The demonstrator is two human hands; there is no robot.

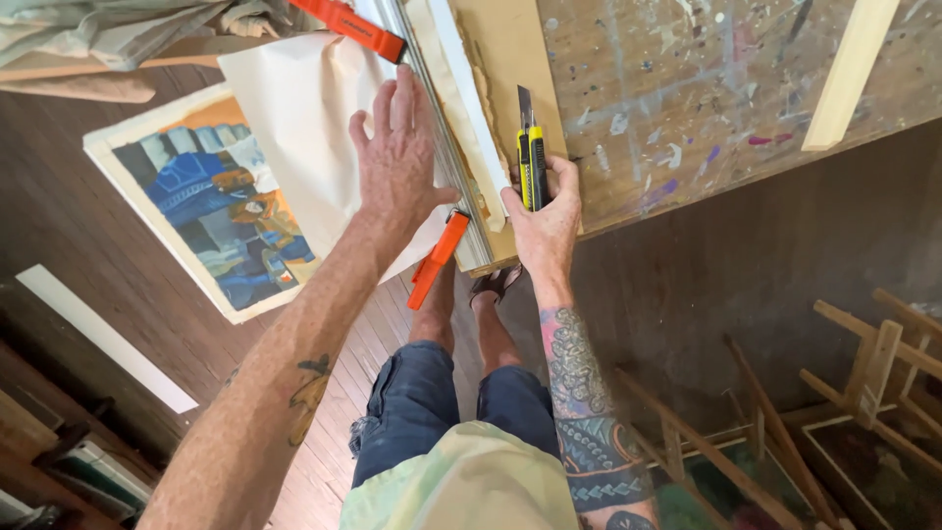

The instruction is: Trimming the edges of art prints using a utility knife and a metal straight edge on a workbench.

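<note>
- While my left hand (pixel 397 157) lies open and flat on one cream sheet (pixel 294 118), two orange clamps (pixel 438 258) flank it.
- My right hand (pixel 543 218) grips one yellow utility knife (pixel 531 162).

Bright even daylight, soft shadows, wide-angle edge distortion

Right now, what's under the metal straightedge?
The metal straightedge lies on cream paper, pinned by the left hand and two orange clamps. The paper strip directly beneath it is covered.

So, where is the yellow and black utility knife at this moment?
In the head view, the utility knife is upright in the right hand, just right of the metal straightedge on the workbench.
</note>
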